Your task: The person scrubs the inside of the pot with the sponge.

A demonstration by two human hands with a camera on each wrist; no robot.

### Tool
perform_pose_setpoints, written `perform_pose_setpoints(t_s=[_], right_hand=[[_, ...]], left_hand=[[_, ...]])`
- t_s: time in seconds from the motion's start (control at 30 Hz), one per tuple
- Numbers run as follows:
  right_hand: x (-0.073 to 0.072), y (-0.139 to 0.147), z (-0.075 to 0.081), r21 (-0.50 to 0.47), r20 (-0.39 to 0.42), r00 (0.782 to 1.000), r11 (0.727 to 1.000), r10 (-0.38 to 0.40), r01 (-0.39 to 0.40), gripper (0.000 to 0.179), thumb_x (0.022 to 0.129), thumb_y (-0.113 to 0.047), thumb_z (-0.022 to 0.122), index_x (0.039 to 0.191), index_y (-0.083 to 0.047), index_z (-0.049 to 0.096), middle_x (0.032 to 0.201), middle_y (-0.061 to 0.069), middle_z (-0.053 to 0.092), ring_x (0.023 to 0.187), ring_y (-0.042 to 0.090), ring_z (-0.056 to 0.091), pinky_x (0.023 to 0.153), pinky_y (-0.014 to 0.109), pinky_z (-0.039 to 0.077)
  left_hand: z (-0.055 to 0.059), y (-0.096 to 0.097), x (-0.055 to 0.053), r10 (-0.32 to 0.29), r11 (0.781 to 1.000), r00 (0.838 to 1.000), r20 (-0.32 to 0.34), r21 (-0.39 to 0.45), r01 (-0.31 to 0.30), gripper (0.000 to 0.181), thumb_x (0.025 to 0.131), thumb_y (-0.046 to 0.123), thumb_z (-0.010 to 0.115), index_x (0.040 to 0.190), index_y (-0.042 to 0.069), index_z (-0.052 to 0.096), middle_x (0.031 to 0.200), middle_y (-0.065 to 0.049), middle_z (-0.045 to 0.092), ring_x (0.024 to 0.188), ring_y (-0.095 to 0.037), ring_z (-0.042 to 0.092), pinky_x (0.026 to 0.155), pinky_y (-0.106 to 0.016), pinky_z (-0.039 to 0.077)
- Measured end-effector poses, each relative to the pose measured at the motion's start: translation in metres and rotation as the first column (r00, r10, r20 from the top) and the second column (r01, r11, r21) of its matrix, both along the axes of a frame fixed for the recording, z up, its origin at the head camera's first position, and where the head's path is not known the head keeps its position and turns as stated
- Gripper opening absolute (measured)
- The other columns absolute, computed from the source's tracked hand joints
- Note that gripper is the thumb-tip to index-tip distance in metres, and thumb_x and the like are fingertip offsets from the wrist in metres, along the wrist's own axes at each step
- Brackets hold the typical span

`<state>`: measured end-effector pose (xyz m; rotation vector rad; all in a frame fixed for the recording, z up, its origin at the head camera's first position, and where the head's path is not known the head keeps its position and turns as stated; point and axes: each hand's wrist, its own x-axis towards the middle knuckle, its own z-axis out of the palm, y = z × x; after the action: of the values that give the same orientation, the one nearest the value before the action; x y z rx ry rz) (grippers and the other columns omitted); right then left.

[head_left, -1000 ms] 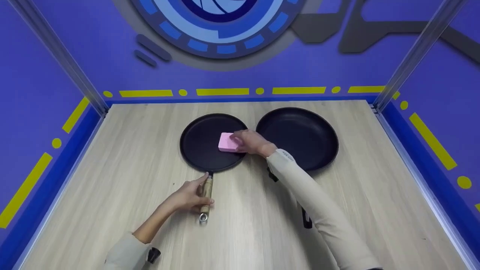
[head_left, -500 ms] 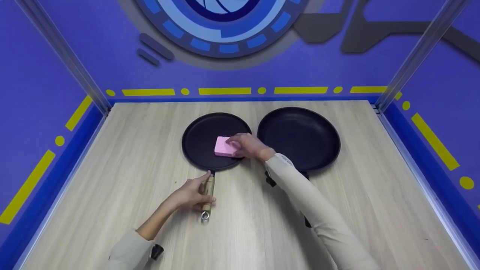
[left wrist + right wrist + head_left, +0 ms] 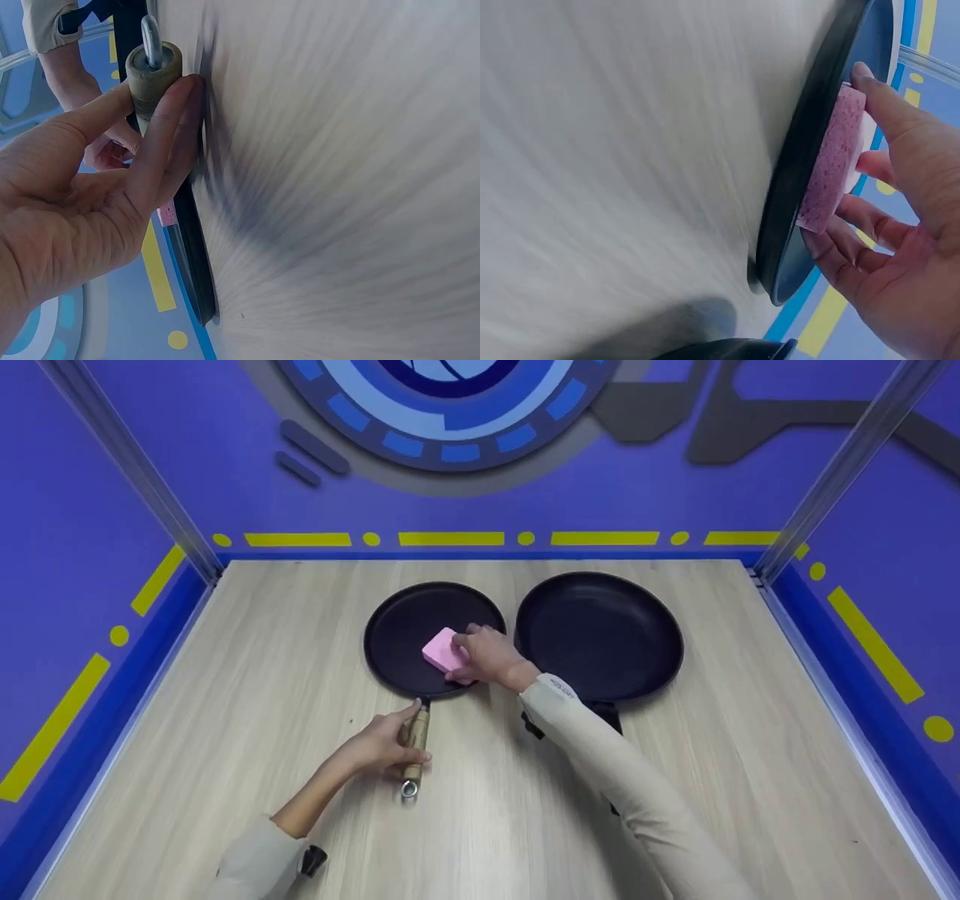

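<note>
A shallow black frying pan (image 3: 401,637) lies on the table, its wooden handle (image 3: 415,746) pointing toward me. My left hand (image 3: 379,746) grips that handle; in the left wrist view the thumb and fingers pinch it near the metal ring (image 3: 151,41) at its end. On the pan's surface sits a pink sponge (image 3: 442,651), turned at an angle. My right hand (image 3: 491,656) holds the sponge between thumb and fingers. From the right wrist view, the sponge (image 3: 834,161) lies flat against the pan, with fingertips on its opposite ends.
A larger, deeper black frying pan (image 3: 600,637) stands just right of the first, its handle mostly hidden beneath my right sleeve (image 3: 622,765). Blue walls (image 3: 480,517) enclose the wooden table (image 3: 262,660) at the back and both sides.
My right hand has moved the sponge left and slightly toward me across the pan, and the sponge has turned. The left hand keeps its grip on the handle.
</note>
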<state>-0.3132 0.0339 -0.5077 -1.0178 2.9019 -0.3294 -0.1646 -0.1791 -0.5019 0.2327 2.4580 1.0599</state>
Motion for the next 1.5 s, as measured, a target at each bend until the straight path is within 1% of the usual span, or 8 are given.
perform_pose_setpoints(t_s=[0.2, 0.33, 0.5, 0.8, 0.97, 1.2, 1.37, 1.5], right_hand=[[0.004, 0.001, -0.007, -0.027, 0.020, 1.000, 1.000, -0.009, 0.009, 0.054, 0.084, -0.051, 0.081, 0.115, -0.009, 0.068, 0.105, 0.014, 0.063, 0.106, 0.033, 0.062, 0.100, 0.046, 0.051], [0.009, 0.002, -0.011, -0.013, -0.017, 1.000, 1.000, 0.002, -0.002, 0.052, 0.088, -0.054, 0.075, 0.113, -0.009, 0.068, 0.104, 0.015, 0.063, 0.105, 0.033, 0.062, 0.097, 0.046, 0.053], [0.011, 0.001, -0.004, 0.020, -0.088, 0.994, 0.998, 0.060, -0.059, 0.049, 0.097, -0.053, 0.064, 0.112, -0.006, 0.068, 0.101, 0.019, 0.066, 0.105, 0.037, 0.063, 0.097, 0.049, 0.055], [0.011, -0.001, 0.000, 0.006, -0.153, 0.979, 0.991, 0.135, -0.135, 0.043, 0.097, -0.044, 0.068, 0.111, -0.003, 0.068, 0.083, 0.017, 0.068, 0.102, 0.036, 0.061, 0.099, 0.046, 0.050], [0.015, -0.009, -0.007, -0.012, -0.123, 0.980, 0.988, 0.153, -0.156, 0.042, 0.098, -0.044, 0.067, 0.113, -0.005, 0.067, 0.092, 0.018, 0.070, 0.103, 0.034, 0.060, 0.101, 0.045, 0.048], [0.016, -0.032, -0.015, -0.065, -0.085, 0.982, 0.983, 0.166, -0.172, 0.046, 0.097, -0.043, 0.068, 0.127, -0.008, 0.067, 0.105, 0.018, 0.070, 0.112, 0.031, 0.058, 0.109, 0.047, 0.045], [0.014, -0.052, -0.014, -0.077, -0.029, 0.984, 0.982, 0.173, -0.175, 0.051, 0.097, -0.035, 0.070, 0.140, -0.010, 0.062, 0.127, 0.018, 0.064, 0.123, 0.029, 0.055, 0.114, 0.049, 0.041], [0.008, -0.061, -0.009, -0.052, 0.035, 0.982, 0.982, 0.186, -0.184, 0.056, 0.098, -0.029, 0.067, 0.151, -0.016, 0.052, 0.144, 0.018, 0.055, 0.132, 0.032, 0.050, 0.116, 0.051, 0.040]], left_hand=[[-0.002, 0.001, 0.003, 0.003, 1.000, 1.000, -0.005, 0.002, -0.003, 0.096, 0.085, 0.016, 0.084, 0.159, -0.002, 0.026, 0.085, -0.007, 0.058, 0.070, -0.014, 0.053, 0.064, -0.026, 0.044], [-0.004, 0.001, 0.005, -0.003, 1.000, 1.000, -0.001, 0.024, 0.003, 0.097, 0.085, 0.016, 0.084, 0.159, -0.003, 0.025, 0.086, -0.008, 0.059, 0.071, -0.015, 0.055, 0.066, -0.028, 0.048], [0.000, -0.001, -0.002, -0.009, 1.000, 0.999, -0.042, 0.008, 0.009, 0.096, 0.084, 0.016, 0.085, 0.158, -0.004, 0.027, 0.091, -0.010, 0.062, 0.078, -0.016, 0.056, 0.075, -0.031, 0.052], [0.003, -0.001, -0.008, -0.007, 1.000, 0.998, -0.058, -0.005, 0.007, 0.095, 0.084, 0.014, 0.085, 0.158, -0.005, 0.027, 0.102, -0.016, 0.068, 0.083, -0.017, 0.058, 0.082, -0.035, 0.054], [0.001, 0.000, -0.002, 0.001, 1.000, 0.999, -0.032, -0.008, -0.002, 0.097, 0.083, 0.014, 0.085, 0.158, -0.003, 0.027, 0.110, -0.018, 0.068, 0.085, -0.016, 0.059, 0.085, -0.036, 0.055], [0.000, -0.004, 0.001, -0.027, 0.998, 0.999, -0.038, 0.048, 0.029, 0.098, 0.083, 0.013, 0.085, 0.158, -0.006, 0.024, 0.084, -0.009, 0.064, 0.070, -0.014, 0.058, 0.067, -0.029, 0.054], [0.000, -0.004, 0.000, -0.030, 0.999, 0.998, -0.059, 0.042, 0.032, 0.097, 0.084, 0.016, 0.085, 0.158, -0.007, 0.026, 0.088, -0.009, 0.061, 0.075, -0.015, 0.055, 0.075, -0.031, 0.052], [0.002, -0.003, 0.000, -0.024, 0.999, 0.998, -0.056, 0.043, 0.027, 0.097, 0.084, 0.016, 0.085, 0.157, -0.007, 0.026, 0.110, -0.021, 0.065, 0.089, -0.022, 0.059, 0.088, -0.042, 0.054]])
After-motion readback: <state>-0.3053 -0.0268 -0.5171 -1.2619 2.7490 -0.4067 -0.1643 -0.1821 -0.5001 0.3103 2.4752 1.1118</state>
